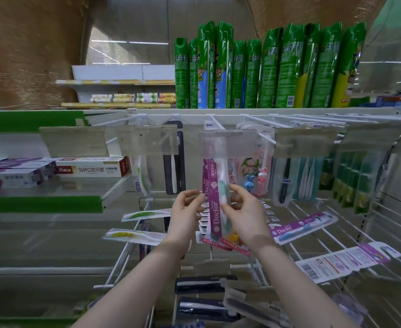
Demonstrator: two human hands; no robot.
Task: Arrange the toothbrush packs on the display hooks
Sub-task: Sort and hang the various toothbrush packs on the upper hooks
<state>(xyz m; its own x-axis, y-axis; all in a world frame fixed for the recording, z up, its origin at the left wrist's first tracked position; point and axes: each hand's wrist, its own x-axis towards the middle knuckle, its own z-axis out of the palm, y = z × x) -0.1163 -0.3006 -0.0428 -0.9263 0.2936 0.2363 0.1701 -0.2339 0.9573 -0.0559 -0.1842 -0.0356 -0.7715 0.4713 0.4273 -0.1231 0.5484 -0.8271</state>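
Hooks point(263, 121) hang beneath a store shelf point(194, 111) of green cans point(239, 74).

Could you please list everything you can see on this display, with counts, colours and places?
held packs: apparently two, purple, upright at centre
lying pack: one, purple, across lower right hooks
black pack: one, black, hanging left of centre
rabbit pack: one, pink and blue, hanging right of centre
green packs: several, green, hanging far right
spray cans: a row, green, top shelf
toothpaste boxes: several, white, red, purple, left shelf
left hand: pinches held packs' left edge
right hand: grips their right edge
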